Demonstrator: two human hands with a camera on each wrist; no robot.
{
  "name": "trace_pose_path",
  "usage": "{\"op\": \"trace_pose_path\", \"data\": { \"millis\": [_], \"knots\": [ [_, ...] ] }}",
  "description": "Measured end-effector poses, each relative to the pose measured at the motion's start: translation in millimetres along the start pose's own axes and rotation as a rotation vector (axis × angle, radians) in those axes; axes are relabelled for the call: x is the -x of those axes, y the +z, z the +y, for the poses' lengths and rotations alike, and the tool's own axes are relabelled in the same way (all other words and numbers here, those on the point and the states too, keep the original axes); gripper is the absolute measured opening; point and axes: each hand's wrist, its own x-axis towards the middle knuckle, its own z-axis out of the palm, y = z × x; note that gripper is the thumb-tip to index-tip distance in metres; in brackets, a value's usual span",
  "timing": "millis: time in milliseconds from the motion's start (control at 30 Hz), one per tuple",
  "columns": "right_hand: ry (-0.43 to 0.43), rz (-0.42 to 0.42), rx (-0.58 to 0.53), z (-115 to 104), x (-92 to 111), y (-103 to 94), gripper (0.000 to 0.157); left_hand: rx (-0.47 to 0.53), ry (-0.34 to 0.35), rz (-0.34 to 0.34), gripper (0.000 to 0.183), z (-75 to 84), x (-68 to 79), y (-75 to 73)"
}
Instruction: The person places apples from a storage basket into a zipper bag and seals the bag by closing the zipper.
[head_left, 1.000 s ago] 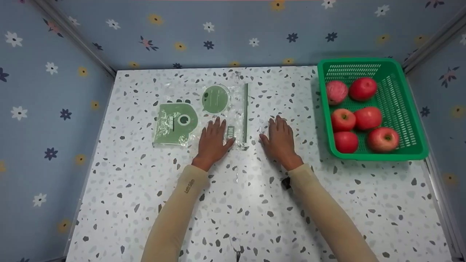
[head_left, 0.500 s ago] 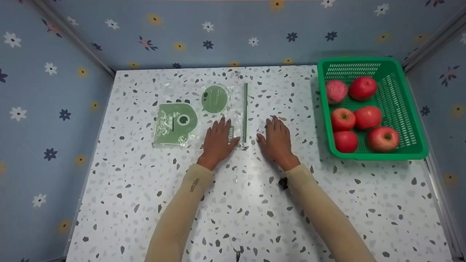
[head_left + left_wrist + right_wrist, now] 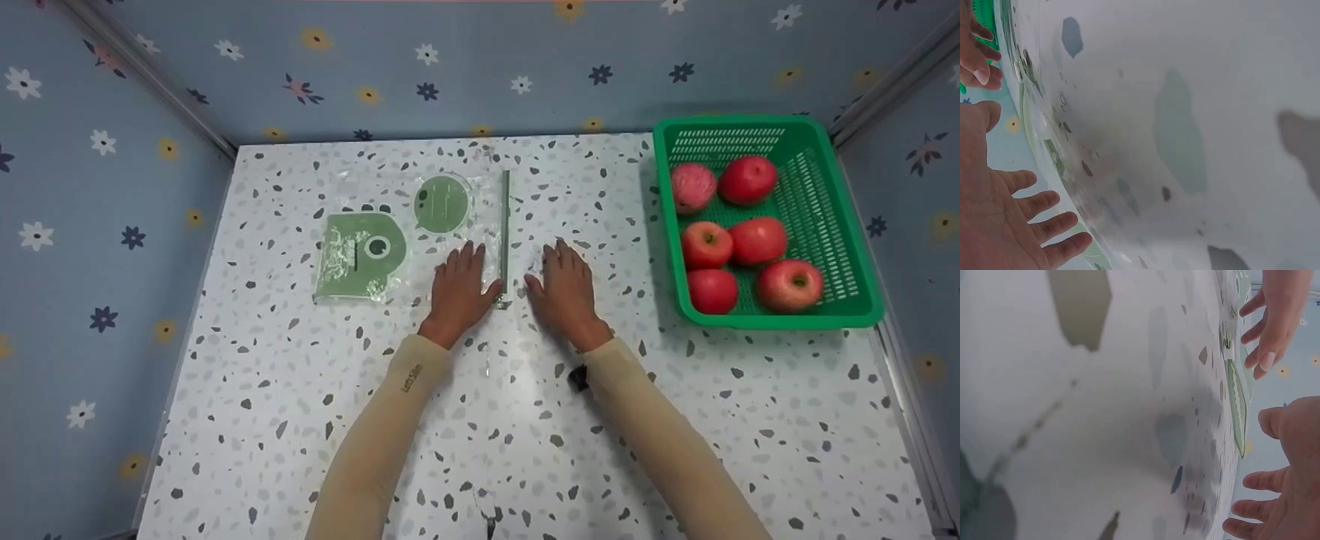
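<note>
A clear plastic zip bag (image 3: 365, 259) printed with a green dinosaur lies flat on the speckled table, its green zip strip (image 3: 505, 225) on the right side. Over the bag's lower right part is my left hand (image 3: 461, 292), palm down, fingers straight and spread. In the left wrist view that hand (image 3: 1002, 211) hovers, and a gap shows beneath its fingers. My right hand (image 3: 564, 296) is just right of the zip strip, fingers extended, holding nothing. The right wrist view shows this hand (image 3: 1292, 472) raised off the table, with the strip (image 3: 1237, 408) beyond it.
A green plastic basket (image 3: 784, 322) with several red apples (image 3: 790, 286) stands at the right rear of the table (image 3: 262, 420). Flower-patterned walls (image 3: 480, 67) enclose the table at the back and both sides. A small black object (image 3: 578, 379) shows beside the right cuff.
My left hand has slid to the right over the bag, toward the zip strip. My right hand has shifted slightly left. The bag and basket have stayed in place.
</note>
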Motion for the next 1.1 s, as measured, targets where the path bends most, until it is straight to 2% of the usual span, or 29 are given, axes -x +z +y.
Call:
{"op": "trace_pose_path", "data": {
  "millis": [200, 533, 933, 1100],
  "knots": [
    [-0.006, 0.011, -0.021, -2, 0, 1.3, 0.064, 0.011, -0.012, 0.018, 0.073, 6.4, -2.5, 1.3],
    [0.004, 0.031, -0.026, -7, 0, 3.3, 0.06, -0.006, -0.02, 0.087, 0.068, 15.3, -6.0, 5.1],
    [0.015, 0.038, -0.048, -9, 1, 6.1, 0.058, -0.023, -0.075, 0.086, 0.064, 22.3, -12.9, 7.5],
    [0.01, 0.05, -0.04, -10, 1, 8.3, 0.057, -0.03, -0.084, 0.117, 0.063, 26.6, -15.6, 8.6]
  ]
}}
